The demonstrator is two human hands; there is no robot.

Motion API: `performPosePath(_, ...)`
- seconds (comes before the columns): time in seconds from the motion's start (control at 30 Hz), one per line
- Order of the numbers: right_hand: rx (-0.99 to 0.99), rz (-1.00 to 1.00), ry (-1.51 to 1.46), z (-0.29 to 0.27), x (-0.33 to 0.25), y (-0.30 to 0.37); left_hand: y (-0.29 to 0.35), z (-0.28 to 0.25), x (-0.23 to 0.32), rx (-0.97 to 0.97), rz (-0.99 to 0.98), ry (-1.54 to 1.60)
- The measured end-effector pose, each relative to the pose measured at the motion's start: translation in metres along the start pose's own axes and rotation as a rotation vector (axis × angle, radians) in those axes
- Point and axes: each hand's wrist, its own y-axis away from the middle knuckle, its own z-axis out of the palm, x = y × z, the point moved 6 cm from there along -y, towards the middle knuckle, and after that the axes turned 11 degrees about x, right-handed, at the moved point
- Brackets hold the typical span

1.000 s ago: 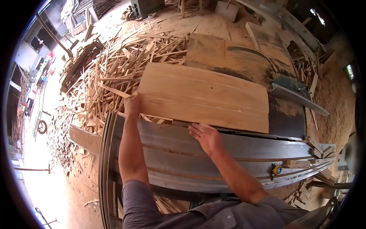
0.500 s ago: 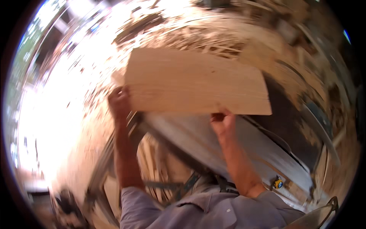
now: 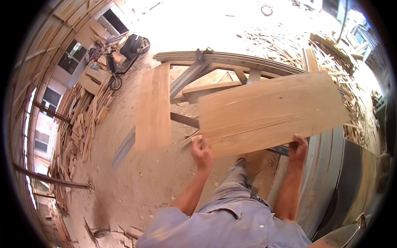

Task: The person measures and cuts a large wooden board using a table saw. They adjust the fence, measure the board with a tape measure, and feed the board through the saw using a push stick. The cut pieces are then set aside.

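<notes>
In front of me I carry a wide rectangular wooden board (image 3: 273, 111), its face tilted toward me and marked with pale streaks and a small dark knot. My left hand (image 3: 202, 153) grips the lower left corner. Along the near edge, toward the right, my right hand (image 3: 298, 149) has its fingers closed on the board. Beyond and left of it, a second wooden board (image 3: 153, 108) lies across a metal frame (image 3: 231, 60). The held board covers part of that frame.
At my right is a grey metal machine table (image 3: 324, 165). Scrap wood (image 3: 80, 124) is heaped along the left wall, near a parked scooter (image 3: 124, 60). More wood offcuts (image 3: 285, 45) litter the ground at the far right. A thick pole (image 3: 53, 180) slants in from the left.
My view has swung left, away from the machine table. The board has come along in both hands and now slopes up to the right; the second board and scooter have come into sight.
</notes>
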Motion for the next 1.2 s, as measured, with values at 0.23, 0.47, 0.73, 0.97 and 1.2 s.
performPosePath(0.23,-0.264,0.137,0.291,0.200,0.101,0.096,-0.019,-0.172,-0.071,0.413,-0.009,0.048)
performPosePath(0.47,-0.567,0.240,0.498,0.397,0.290,0.111,-0.063,-0.213,-0.107,0.036,-0.499,0.291)
performPosePath(0.73,-0.406,0.001,1.124,0.222,0.371,0.171,-0.089,-0.224,-0.195,-0.270,-1.092,0.446)
performPosePath(0.97,0.015,-0.103,1.301,0.002,0.249,0.230,-0.110,-0.196,-0.238,-0.692,-1.121,0.288)
performPosePath(1.2,0.932,-0.819,1.462,-0.135,0.071,0.376,-0.078,-0.166,-0.231,-1.057,-1.028,-0.066)
